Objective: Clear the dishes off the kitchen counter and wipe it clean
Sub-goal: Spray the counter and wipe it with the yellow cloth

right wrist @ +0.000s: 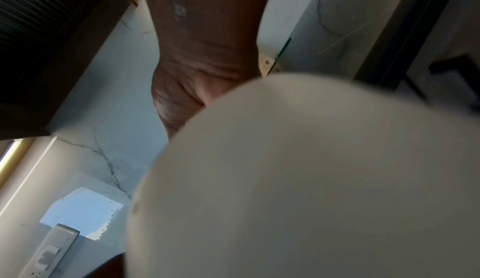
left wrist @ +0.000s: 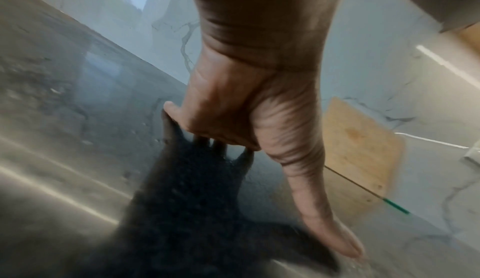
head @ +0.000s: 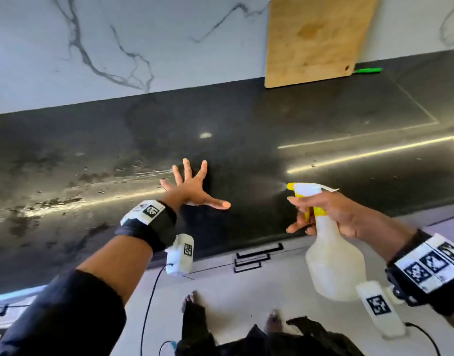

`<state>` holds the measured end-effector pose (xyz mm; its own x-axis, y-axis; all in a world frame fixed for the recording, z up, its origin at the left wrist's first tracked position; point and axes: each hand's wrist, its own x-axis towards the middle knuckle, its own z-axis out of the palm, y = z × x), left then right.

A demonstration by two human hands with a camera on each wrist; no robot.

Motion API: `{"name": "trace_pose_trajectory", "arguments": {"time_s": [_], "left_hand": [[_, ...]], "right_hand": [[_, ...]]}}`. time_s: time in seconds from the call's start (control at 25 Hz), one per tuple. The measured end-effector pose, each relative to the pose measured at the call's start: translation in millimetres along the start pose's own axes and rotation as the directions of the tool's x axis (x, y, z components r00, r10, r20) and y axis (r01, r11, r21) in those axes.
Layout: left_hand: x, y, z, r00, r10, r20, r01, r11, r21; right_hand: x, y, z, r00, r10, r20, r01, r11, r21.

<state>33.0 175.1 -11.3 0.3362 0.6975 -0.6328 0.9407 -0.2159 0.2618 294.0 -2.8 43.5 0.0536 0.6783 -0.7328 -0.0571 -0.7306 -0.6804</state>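
The black counter (head: pixel 246 111) carries wet smears and streaks on its left part (head: pixel 53 196). My left hand (head: pixel 195 186) lies flat with fingers spread, pressing a dark cloth (head: pixel 208 183) onto the counter. The left wrist view shows that fuzzy dark cloth (left wrist: pixel 187 210) under the fingers of the left hand (left wrist: pixel 246 118), thumb stretched out to the side. My right hand (head: pixel 323 211) grips a translucent white spray bottle (head: pixel 334 265) with a yellow trigger. A faint mist leaves its nozzle (head: pixel 290 186) toward the left hand. The bottle (right wrist: pixel 298 179) fills the right wrist view.
A wooden cutting board (head: pixel 316 39) leans on the marble wall at the back right, with a green-handled item (head: pixel 367 70) beside it. A flush cooktop outline (head: pixel 375 98) marks the counter's right part. Drawer handles (head: pixel 259 253) sit below the front edge.
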Motion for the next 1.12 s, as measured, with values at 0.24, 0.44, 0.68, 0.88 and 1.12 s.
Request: {"name": "trace_pose_trajectory", "arguments": {"time_s": [0.24,0.44,0.68,0.88,1.12], "left_hand": [[14,41,-3,0.991,-0.126,-0.046,0.124,0.99,-0.062],[21,38,1,0.989,-0.134,-0.069,0.129,0.989,-0.072],[35,33,4,0.989,-0.14,-0.054,0.134,0.986,-0.103],[40,32,4,0.989,-0.146,-0.028,0.143,0.985,-0.101],[69,94,-13,0.999,-0.031,-0.023,0.03,0.999,-0.015]], "right_hand": [[-14,-1,-64,0.997,-0.066,0.028,0.064,0.995,0.08],[46,-77,-64,0.99,-0.135,0.033,0.129,0.981,0.147],[130,-194,-62,0.978,-0.206,0.016,0.203,0.973,0.113],[154,-213,-81,0.978,-0.207,0.034,0.203,0.975,0.091],[131,-171,-160,0.977,-0.15,-0.153,0.175,0.97,0.17]]}}
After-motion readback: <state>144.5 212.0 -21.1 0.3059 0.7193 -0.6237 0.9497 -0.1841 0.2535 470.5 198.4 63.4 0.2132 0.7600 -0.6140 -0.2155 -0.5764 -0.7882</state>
